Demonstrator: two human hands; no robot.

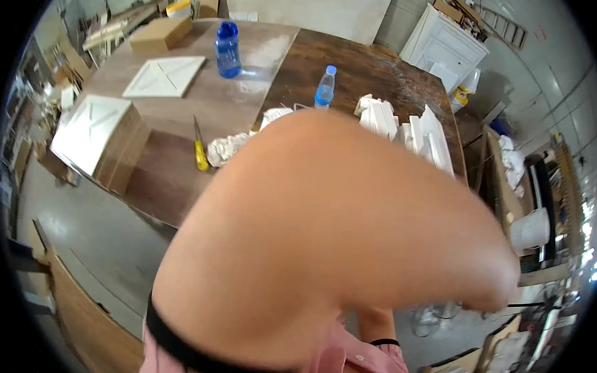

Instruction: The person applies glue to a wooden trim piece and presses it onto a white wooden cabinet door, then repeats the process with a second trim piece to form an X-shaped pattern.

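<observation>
My left arm is bent and fills the middle of the view, very near the camera. Its blurred far end, with my left hand [494,290], reaches the right side, and its fingers are not clear. A short stretch of my right forearm shows below it, above a black cuff; the right hand is hidden behind the left arm. On the table [243,99] beyond lie a yellow-handled tool [200,154] with a thin pointed blade, crumpled whitish material [226,149] and white moulded strips [378,120]. Whether either hand holds anything cannot be seen.
A stack of white-topped panels [96,131] stands at the table's left edge, with another white panel [164,77] behind. A blue jug [228,54] and a small water bottle [325,87] stand upright. A cardboard box [160,35], white cabinet [446,46] and white bucket [530,230] lie farther out.
</observation>
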